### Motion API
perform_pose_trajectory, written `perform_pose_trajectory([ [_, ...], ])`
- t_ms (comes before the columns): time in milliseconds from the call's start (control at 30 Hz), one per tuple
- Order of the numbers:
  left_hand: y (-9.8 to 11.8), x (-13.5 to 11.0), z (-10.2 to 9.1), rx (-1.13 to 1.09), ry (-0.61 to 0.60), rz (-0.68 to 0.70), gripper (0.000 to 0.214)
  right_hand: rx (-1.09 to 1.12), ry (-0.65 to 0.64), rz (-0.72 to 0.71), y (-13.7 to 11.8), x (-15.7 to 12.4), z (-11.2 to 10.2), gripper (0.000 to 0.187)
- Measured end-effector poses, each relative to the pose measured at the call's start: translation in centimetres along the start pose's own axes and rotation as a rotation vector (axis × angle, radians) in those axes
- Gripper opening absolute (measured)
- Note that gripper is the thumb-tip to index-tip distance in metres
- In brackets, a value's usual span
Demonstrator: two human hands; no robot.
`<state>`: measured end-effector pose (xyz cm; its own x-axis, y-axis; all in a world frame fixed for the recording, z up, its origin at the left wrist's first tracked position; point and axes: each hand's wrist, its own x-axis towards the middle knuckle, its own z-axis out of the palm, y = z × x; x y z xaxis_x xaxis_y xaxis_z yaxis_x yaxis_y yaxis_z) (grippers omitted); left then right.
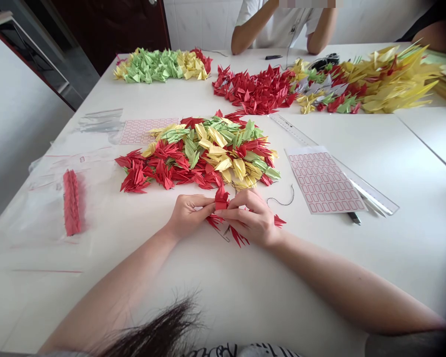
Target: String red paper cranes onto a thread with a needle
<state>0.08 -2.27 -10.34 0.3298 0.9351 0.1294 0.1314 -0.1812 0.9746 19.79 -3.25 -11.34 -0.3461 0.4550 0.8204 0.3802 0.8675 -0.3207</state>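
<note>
A red folded paper crane [222, 199] is pinched between my two hands, close to the front of a heap of folded paper. My left hand [192, 213] grips its left side between thumb and fingers. From the right, my right hand [253, 217] holds it with thumb and forefinger. Below and beside my right hand lie more red folded papers [239, 237], partly covered by it. A thin dark thread [282, 202] curls out on the table to the right. The heap of red, yellow and green paper cranes [208, 148] spreads just beyond my fingers.
To the right lie a label sheet [325, 181], a clear ruler [375, 193] and a dark-tipped pen or knife [354, 218]. Plastic bags [37, 198], one with a red strip [72, 203], lie left. More cranes [252, 89] cover the far side, where a person [282, 29] sits.
</note>
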Motion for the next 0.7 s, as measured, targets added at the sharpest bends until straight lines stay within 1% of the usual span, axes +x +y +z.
perform_pose_trajectory([
  [200,0.4,0.1,-0.3,-0.081,-0.037,-0.051,0.04,-0.053,-0.011,-0.036,0.0,0.5,-0.3,0.015],
  [267,0.3,0.2,-0.2,-0.077,-0.018,-0.063,0.039,-0.063,-0.002,-0.025,0.0,0.6,-0.4,0.017],
  [333,0.3,0.2,-0.2,-0.058,0.039,-0.078,0.035,-0.059,0.002,-0.005,-0.2,0.8,-0.4,0.017],
  [367,0.2,0.2,-0.1,-0.042,0.074,-0.082,0.032,-0.059,-0.021,-0.003,-0.4,0.8,-0.5,0.015],
  [433,0.2,0.2,-0.1,0.006,0.122,-0.068,0.028,-0.088,-0.126,-0.023,-1.2,0.9,-0.5,0.011],
  [500,0.2,0.1,0.0,0.063,0.135,-0.032,0.026,-0.15,-0.232,-0.037,-2.1,0.9,-0.4,0.01],
  [533,0.2,0.1,0.0,0.085,0.133,-0.015,0.026,-0.173,-0.237,-0.022,-2.5,0.8,-0.3,0.01],
  [567,0.2,0.1,0.0,0.098,0.134,0.0,0.025,-0.182,-0.202,0.012,-2.8,0.8,-0.2,0.012],
  [667,-0.1,0.1,0.1,0.107,0.134,0.037,0.022,-0.14,-0.037,0.185,-2.8,0.7,0.0,0.029],
  [700,-0.2,0.1,0.1,0.105,0.133,0.055,0.021,-0.117,-0.022,0.226,-2.5,0.7,0.0,0.03],
])
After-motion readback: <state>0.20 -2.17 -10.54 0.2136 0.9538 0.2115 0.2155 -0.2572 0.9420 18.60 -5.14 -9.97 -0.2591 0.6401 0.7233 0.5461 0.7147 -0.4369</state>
